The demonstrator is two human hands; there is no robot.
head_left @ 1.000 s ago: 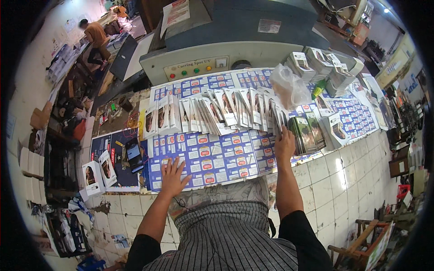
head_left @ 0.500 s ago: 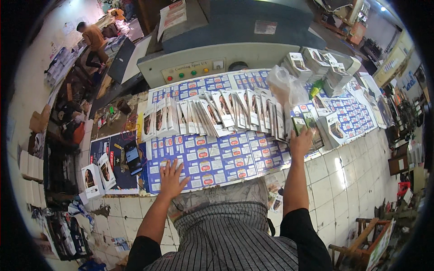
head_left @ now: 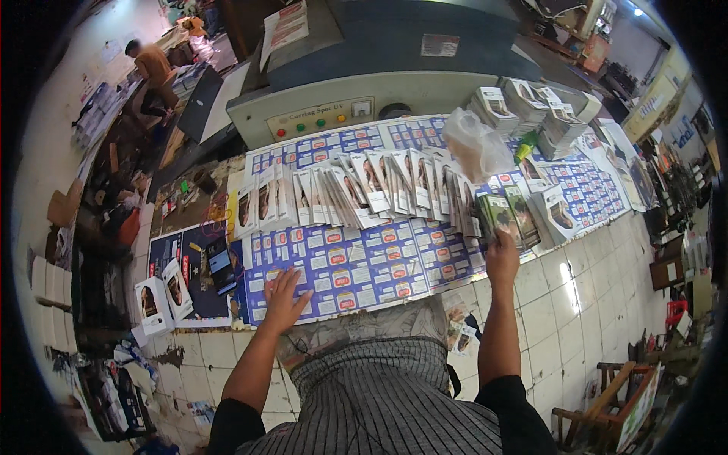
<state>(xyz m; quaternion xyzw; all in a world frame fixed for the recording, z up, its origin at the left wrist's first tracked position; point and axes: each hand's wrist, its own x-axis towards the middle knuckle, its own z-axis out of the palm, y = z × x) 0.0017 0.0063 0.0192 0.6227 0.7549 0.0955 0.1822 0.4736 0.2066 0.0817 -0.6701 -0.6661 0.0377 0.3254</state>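
My left hand [head_left: 285, 300] lies flat near the front edge of the blue printed sheet [head_left: 371, 292], fingers spread and holding nothing. At the right, the fingers of my right hand [head_left: 502, 259] close on the near end of a green flat packet [head_left: 497, 212]; the thumb's grip is partly hidden. Beside it lies a second dark green packet [head_left: 521, 214]. To its left runs a long, overlapping row of white flat packets [head_left: 364, 186] with dark pictures, leaning on one another. A white packet stack [head_left: 560, 215] stands to the right of my right hand.
A clear plastic bag [head_left: 476, 144] and a green bottle [head_left: 526, 145] sit behind the row. Several packet stacks [head_left: 497, 110] stand at the back right, before a grey machine [head_left: 311, 117]. A phone [head_left: 222, 267] and white boxes [head_left: 155, 303] lie left. Another person [head_left: 154, 72] is far left.
My right hand has drawn back toward me, its fingers curling at the green packet's near end. That packet has shifted slightly left and nearer. My left hand stays flat.
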